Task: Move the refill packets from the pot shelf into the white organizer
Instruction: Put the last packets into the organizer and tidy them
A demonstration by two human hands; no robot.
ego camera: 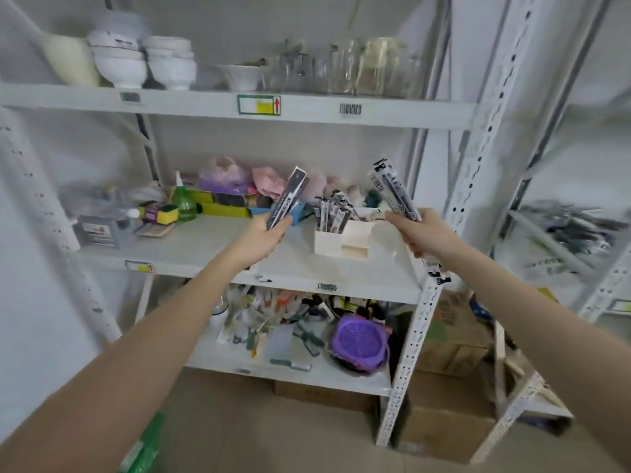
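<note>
Gripping one refill packet (289,196) in our left hand (264,238), fingers closed round its lower end, and a second packet (392,191) clamped likewise in our right hand (421,235). White organizer (343,242) stands between the hands on the middle shelf (205,247), packets already upright in its 10 o'clock compartment. Risk: that crowded slot may snag an incoming packet, tipping the light organizer.

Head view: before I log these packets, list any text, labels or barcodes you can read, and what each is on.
No text is legible.
Green-bordered tag on the top shelf edge: red up arrow, words blurred.
Barcode sticker on the same edge: digits unreadable.
Packet in left hand: print blurred.
Packets in right hand: print blurred.
Packets in the white organizer: too small.
</note>
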